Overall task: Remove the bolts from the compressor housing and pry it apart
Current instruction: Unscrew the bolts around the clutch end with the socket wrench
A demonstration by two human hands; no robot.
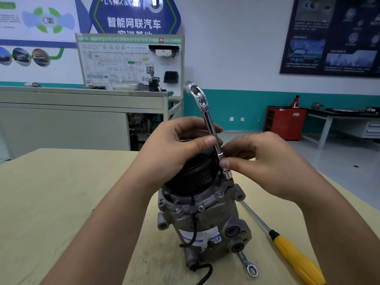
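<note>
Both hands are on one tool. My left hand (pixel 174 149) arches over the black pulley (pixel 191 173) at the top of the compressor (pixel 203 219), thumb and fingers closed round the shaft of the L-shaped socket wrench (pixel 207 120). My right hand (pixel 263 161) pinches the same shaft lower down, between thumb and fingertips, just above its socket end. That socket end is set down on the upper flange of the housing, on its right side beside the pulley; what it sits on is hidden by the socket itself. The wrench leans a little to the left as it rises, and its bent end points away from me above my hands.

The compressor stands upright, pulley end up, in the middle of the pale worktop (pixel 61 202). A black cable (pixel 203 272) runs down the front of the housing and curls onto the worktop at its foot. To the right lies a screwdriver (pixel 294 256) with a yellow handle, its metal shaft reaching back towards the housing. A ring spanner (pixel 247 264) lies just beside the base of the compressor, ring end towards me
</note>
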